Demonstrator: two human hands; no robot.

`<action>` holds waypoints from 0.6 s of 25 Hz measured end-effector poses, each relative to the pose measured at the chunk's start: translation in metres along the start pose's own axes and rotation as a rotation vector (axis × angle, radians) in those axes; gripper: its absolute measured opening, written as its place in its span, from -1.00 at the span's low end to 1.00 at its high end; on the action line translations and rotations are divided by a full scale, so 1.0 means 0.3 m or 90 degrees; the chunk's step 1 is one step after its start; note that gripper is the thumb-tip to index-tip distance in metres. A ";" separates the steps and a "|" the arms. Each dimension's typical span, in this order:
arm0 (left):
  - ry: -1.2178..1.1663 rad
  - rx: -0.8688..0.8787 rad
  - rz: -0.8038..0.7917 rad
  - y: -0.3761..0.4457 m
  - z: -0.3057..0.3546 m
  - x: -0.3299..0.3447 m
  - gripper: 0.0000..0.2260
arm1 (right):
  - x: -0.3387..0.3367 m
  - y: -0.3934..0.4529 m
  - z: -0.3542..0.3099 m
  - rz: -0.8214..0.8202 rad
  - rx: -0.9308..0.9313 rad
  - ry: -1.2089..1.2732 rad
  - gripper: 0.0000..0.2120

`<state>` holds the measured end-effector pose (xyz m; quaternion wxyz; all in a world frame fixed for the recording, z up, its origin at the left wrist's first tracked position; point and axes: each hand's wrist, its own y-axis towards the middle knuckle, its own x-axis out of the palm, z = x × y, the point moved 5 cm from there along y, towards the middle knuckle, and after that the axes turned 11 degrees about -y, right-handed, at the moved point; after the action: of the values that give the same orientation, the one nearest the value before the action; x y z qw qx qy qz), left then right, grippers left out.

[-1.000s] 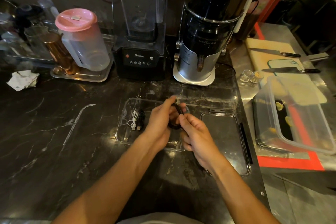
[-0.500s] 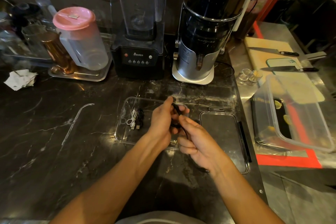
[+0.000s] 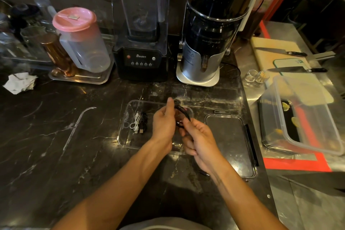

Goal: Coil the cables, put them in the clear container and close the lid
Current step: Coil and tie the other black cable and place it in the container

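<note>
A clear container (image 3: 127, 140) sits open on the dark marble counter. Inside it, at the left, lie a coiled white cable (image 3: 136, 122) and a coiled black cable (image 3: 143, 123). Over the container's right half, my left hand (image 3: 164, 123) and my right hand (image 3: 197, 136) both grip a black cable (image 3: 183, 113) bent into a loop between them. Its loose end trails down under my right wrist toward the counter. The clear lid (image 3: 230, 144) lies flat just right of the container.
A blender (image 3: 141, 58) and a juicer (image 3: 207, 48) stand behind the container. A pink-lidded jug (image 3: 80, 43) on a metal tray is at back left, crumpled paper (image 3: 19, 82) far left. A large clear tub (image 3: 306, 117), two knives and a cutting board are at right.
My right hand has slid down and slightly right along the black cable, drawing the loop wider. My left hand keeps its hold over the container.
</note>
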<state>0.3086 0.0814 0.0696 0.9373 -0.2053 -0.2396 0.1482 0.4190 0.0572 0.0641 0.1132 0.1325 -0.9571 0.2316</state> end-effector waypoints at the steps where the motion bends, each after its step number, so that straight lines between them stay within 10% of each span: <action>1: 0.058 0.031 -0.006 0.003 0.008 -0.008 -0.50 | -0.006 0.003 0.004 0.012 -0.002 0.003 -0.84; 7: 0.339 0.213 -0.125 0.036 0.044 -0.034 -0.59 | -0.035 0.003 0.006 -0.011 0.014 0.012 -0.83; 15: 0.574 0.176 -0.427 0.075 0.087 -0.041 -0.79 | -0.086 -0.006 0.005 -0.077 0.039 -0.094 -0.90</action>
<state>0.2810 0.1046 0.0754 0.9605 -0.0368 0.1534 -0.2292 0.4435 0.0602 0.0562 0.0519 0.2105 -0.9455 0.2429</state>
